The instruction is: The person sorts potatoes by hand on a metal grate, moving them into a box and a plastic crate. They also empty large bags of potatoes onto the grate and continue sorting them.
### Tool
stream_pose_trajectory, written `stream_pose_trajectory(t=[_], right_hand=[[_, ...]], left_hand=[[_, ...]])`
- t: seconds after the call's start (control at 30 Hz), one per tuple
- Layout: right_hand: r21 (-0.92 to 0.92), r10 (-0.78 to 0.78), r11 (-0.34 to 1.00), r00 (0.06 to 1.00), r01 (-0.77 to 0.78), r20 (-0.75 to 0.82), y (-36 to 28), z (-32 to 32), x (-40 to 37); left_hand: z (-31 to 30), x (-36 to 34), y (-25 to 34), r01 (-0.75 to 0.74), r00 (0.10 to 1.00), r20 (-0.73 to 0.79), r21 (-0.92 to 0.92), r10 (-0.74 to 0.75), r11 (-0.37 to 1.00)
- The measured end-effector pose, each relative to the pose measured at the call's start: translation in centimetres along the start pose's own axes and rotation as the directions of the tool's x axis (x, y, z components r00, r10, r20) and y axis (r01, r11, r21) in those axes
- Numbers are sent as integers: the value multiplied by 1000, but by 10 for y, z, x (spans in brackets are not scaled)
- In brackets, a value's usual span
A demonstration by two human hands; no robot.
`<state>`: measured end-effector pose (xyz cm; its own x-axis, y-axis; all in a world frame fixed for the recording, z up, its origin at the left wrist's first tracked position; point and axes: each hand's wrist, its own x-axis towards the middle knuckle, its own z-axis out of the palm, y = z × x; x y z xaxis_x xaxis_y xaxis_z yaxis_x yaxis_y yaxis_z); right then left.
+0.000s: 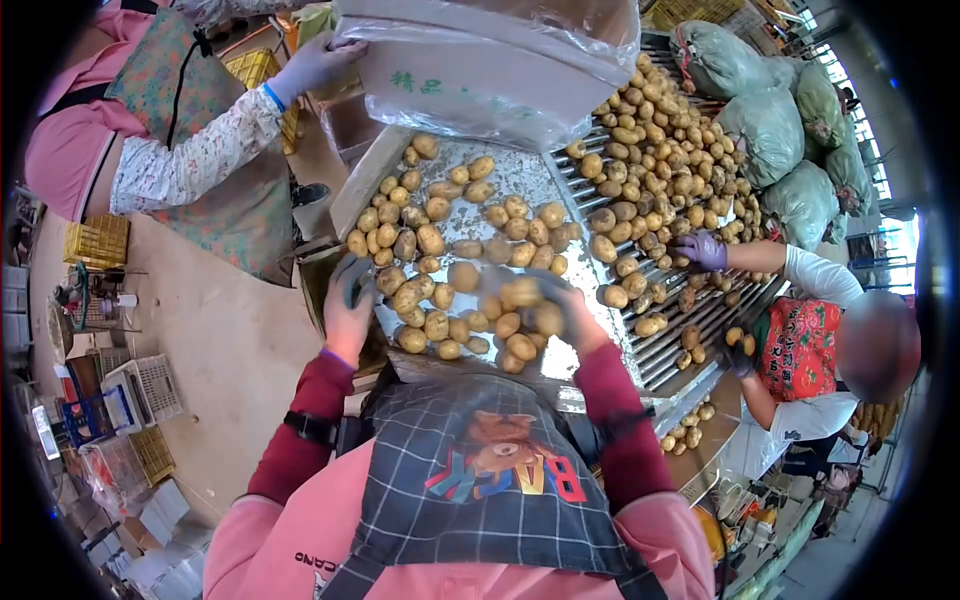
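Many potatoes [431, 240] lie loose in a worn metal tray [480, 150] in front of me. My left hand [348, 298], in a grey glove, is at the tray's left edge beside the nearest potatoes. Its fingers are extended and partly apart, and nothing shows in its grasp. On the tray's right side, my right hand [572, 312] is smeared by motion, in a dark glove. Blurred potatoes [522, 293] are against its fingers; whether it grips one I cannot make out.
A plastic-lined carton [480, 80] stands across the tray's far end, with a co-worker's gloved hand [312, 68] on it. On the right, a roller conveyor [655, 365] carries more potatoes, with another person's purple-gloved hand [703, 250] over it. Full sacks [765, 135] are piled behind.
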<state>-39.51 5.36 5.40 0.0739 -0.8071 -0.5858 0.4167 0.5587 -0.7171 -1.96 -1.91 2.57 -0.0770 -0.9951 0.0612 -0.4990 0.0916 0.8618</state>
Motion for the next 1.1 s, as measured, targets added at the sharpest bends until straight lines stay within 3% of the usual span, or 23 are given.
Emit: stream_pose_trajectory(t=[0.07,0.13,0.2,0.23,0.27,0.3,0.33,0.37,0.4,0.43,0.47,0.5,0.57,0.63,0.67,0.77,0.8,0.87,0.9,0.97,1.0,1.07,1.1], right_hand=[[303,-328,888,939,345,-108,29,-78,-92],[877,-481,289,850,384,-214,39,-133,-169],[505,-137,201,535,839,-834,61,-168,-246],[340,-95,169,359,925,-929,81,-185,-278],[-78,-240,677,119,732,-964,151,-233,-303],[-383,-365,909,-131,163,-922,220,-281,-329],[-305,-235,921,-278,243,-931,242,-279,-320],[-317,-231,863,-250,394,-940,245,-261,-311],[-190,-230,661,-45,726,-972,223,-215,-296],[101,-219,300,171,949,-961,196,-164,-280],[378,-198,1,371,926,-907,168,-112,-265],[530,-274,-4,509,848,-816,201,-107,-225],[719,-138,423,824,551,-550,113,-19,-227],[860,-322,377,919,343,-226,129,1,-181],[785,-284,488,920,382,-271,127,-1,-190],[550,-262,659,842,513,-471,123,-22,-237],[507,-294,578,743,640,-601,139,-47,-266],[289,-269,450,437,845,-858,170,-101,-325],[54,-246,529,214,847,-945,190,-133,-350],[-465,-414,838,-223,284,-883,221,-185,-377],[-545,-490,817,-269,190,-829,220,-199,-371],[-34,-127,771,101,635,-987,113,-147,-339],[-31,-192,833,235,552,-953,100,-154,-298]], left_hand=[[28,20,16,-42,992,119,-65,50,997],[56,56,52,-23,930,346,387,-122,922],[105,84,3,-342,875,476,492,81,800],[130,101,-22,-557,775,615,554,146,619],[148,100,-14,-620,778,524,557,345,553],[161,114,-16,-625,760,614,600,213,499],[173,128,-11,-528,802,596,684,31,502],[163,127,44,-517,794,608,695,-25,500],[163,161,19,-556,678,729,593,-95,583],[157,158,18,-303,663,730,464,-166,832],[157,159,29,12,616,751,294,-238,956],[166,144,58,-25,546,831,141,-105,990],[173,61,109,-59,363,926,-93,108,994],[179,-28,175,-115,141,966,-202,218,972],[177,-52,196,-157,19,973,-226,232,961],[188,-50,170,-457,123,885,-351,449,817],[190,-35,147,-213,205,915,-305,347,928],[173,-16,126,168,361,910,-280,205,945],[156,-11,134,-39,431,876,-223,218,974],[145,1,113,-483,328,837,-250,439,839],[140,-2,109,-598,248,833,-270,494,754],[127,-5,89,-742,172,885,-172,432,647],[116,-8,64,-800,171,901,-110,399,590]])
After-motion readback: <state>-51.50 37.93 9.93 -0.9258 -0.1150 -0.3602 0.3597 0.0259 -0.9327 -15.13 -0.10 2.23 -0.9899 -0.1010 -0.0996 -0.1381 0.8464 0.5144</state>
